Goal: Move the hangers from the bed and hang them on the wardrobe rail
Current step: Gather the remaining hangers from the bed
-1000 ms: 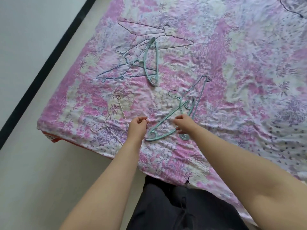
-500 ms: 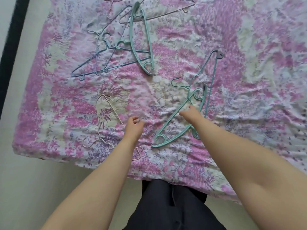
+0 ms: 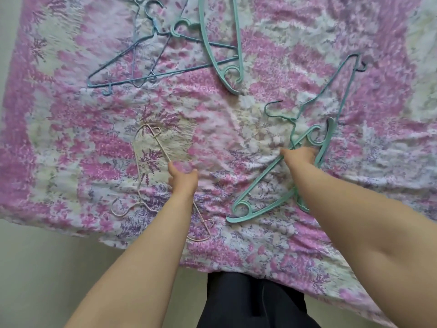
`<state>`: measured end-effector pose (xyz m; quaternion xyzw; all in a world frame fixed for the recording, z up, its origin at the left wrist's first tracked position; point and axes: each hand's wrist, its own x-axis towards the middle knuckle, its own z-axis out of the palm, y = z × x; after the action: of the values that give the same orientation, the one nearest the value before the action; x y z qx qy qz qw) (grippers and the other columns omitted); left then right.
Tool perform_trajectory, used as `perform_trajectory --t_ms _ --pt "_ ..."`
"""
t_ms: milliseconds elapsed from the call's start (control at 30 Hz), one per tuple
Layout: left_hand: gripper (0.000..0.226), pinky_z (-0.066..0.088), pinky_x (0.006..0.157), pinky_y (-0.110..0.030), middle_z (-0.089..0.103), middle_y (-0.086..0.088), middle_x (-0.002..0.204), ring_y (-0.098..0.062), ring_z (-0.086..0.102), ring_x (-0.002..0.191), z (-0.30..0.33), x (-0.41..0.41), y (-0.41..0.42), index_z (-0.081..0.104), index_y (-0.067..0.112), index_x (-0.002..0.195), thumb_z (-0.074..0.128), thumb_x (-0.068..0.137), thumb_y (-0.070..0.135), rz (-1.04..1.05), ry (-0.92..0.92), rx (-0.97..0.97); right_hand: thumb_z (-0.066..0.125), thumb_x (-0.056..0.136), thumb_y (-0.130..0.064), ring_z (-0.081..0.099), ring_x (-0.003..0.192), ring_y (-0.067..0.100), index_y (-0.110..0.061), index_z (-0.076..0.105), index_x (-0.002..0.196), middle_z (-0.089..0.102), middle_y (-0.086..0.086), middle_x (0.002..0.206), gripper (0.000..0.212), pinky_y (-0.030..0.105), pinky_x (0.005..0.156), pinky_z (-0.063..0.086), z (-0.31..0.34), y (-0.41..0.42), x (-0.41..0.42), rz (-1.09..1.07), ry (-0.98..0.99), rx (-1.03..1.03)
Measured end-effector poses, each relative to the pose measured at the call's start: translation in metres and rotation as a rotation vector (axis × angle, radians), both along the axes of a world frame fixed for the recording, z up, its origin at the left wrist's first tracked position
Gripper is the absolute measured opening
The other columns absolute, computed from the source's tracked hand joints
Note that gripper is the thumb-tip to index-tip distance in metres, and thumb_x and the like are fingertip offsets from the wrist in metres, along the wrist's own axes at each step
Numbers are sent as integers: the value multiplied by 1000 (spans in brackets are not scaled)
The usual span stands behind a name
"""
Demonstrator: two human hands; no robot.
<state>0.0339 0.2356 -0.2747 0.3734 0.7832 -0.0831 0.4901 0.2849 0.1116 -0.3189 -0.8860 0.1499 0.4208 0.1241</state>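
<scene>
Several hangers lie on the bed's pink floral sheet (image 3: 272, 67). My left hand (image 3: 183, 179) rests on the long bar of a cream wire hanger (image 3: 155, 143), thumb apart from the fingers. The hanger lies flat and passes under the hand. My right hand (image 3: 299, 156) is curled over a teal plastic hanger (image 3: 257, 197) near its hook, and that hanger still lies on the sheet. A teal wire hanger (image 3: 340, 91) lies partly tangled with it. Farther away are a second teal plastic hanger (image 3: 222, 48) and blue wire hangers (image 3: 142, 72).
The bed's near edge (image 3: 142, 240) runs across the lower part of the view, with pale floor (image 3: 47, 268) below it at the left. My dark trousers (image 3: 248, 304) press against the edge. No wardrobe or rail is in view.
The view has closed in on the bed. My left hand slid left onto the cream hanger's bar. My right hand moved forward along the teal plastic hanger and curled over it near the hook.
</scene>
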Motion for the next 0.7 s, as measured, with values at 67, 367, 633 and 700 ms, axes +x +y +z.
perform_trajectory --t_ms 67,367,633,700 --pt "94 32 106 -53 15 -15 158 -40 29 137 -8 0 4 -12 30 150 61 91 31 23 47 -67 62 88 -33 58 84 31 6 31 139 59 19 115 71 35 68 47 -5 6 -2 -5 7 44" --pt "16 36 52 -26 55 -7 100 -17 49 62 -14 19 33 38 24 108 31 100 13 82 19 229 30 99 -26 63 61 32 -29 29 119 63 7 85 21 44 55 54 10 52 -26 54 -257 589" --pt "42 44 93 -36 41 0 146 -22 47 126 2 87 155 33 27 145 28 104 25 -95 -210 563 38 100 -25 59 89 29 -12 31 134 60 14 105 37 43 76 48 40 197 1 274 -183 837" --pt "46 41 97 -32 36 -3 151 -24 43 131 2 110 189 27 24 149 31 104 26 -131 -304 566 43 99 -36 55 112 32 -9 32 137 53 17 126 48 35 90 44 46 232 8 491 -47 839"
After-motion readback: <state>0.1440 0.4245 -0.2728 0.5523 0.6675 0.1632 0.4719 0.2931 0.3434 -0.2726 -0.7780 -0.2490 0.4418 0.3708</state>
